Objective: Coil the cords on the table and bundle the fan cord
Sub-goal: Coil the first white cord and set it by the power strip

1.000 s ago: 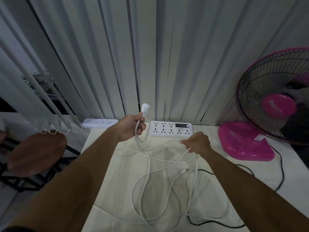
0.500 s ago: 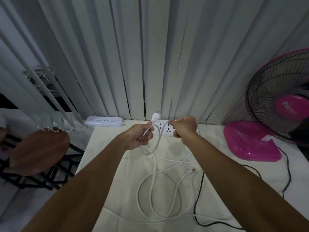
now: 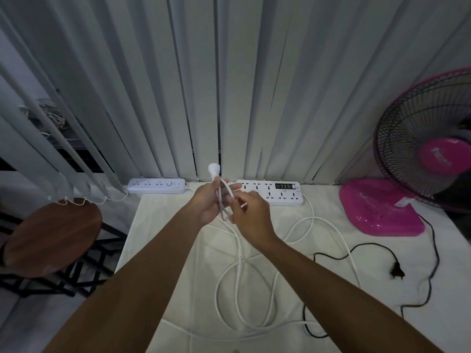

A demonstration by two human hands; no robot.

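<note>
My left hand [image 3: 207, 203] grips the first loops of the white cord [image 3: 240, 261] below its plug [image 3: 213, 170], above the table [image 3: 163, 225]; my right hand [image 3: 251, 217] pinches the next strand. The slack crosses itself and the black fan cord [image 3: 396, 272], so hard pulling may tangle both.

At the tabletop's [image 3: 158, 250] back, before the blinds [image 3: 229, 85]: small power strip [image 3: 156, 186] left, large power strip [image 3: 275, 193] centre, fan [image 3: 382, 207] right. Extension cord [image 3: 240, 253] loops mid-tabletop; fan cord [image 3: 433, 250] right. Stool [image 3: 51, 235] left.
</note>
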